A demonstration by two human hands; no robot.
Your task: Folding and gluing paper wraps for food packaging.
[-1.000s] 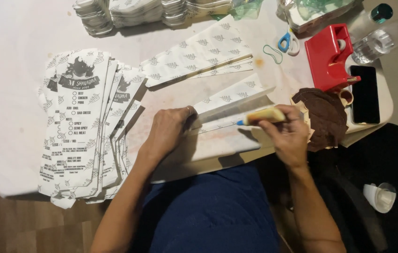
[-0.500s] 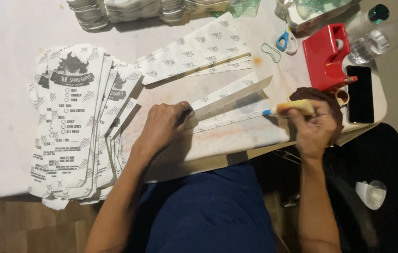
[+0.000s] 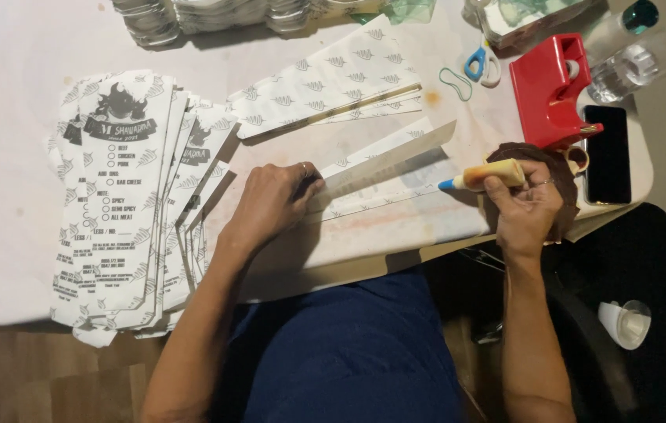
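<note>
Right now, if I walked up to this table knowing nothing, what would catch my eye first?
Probably the fanned stack of printed paper bags covering the table's left side. Next, the two hands at the near edge: the left hand presses flat on a patterned paper sheet, while the right hand holds a glue bottle with a blue tip just off the sheet's end. The bright red tape dispenser stands out at the far right.

A yellowish glue bottle (image 3: 491, 174) with blue tip pointing nine o'clock lies level beside a folded, leaf-patterned paper sheet (image 3: 384, 168).
</note>
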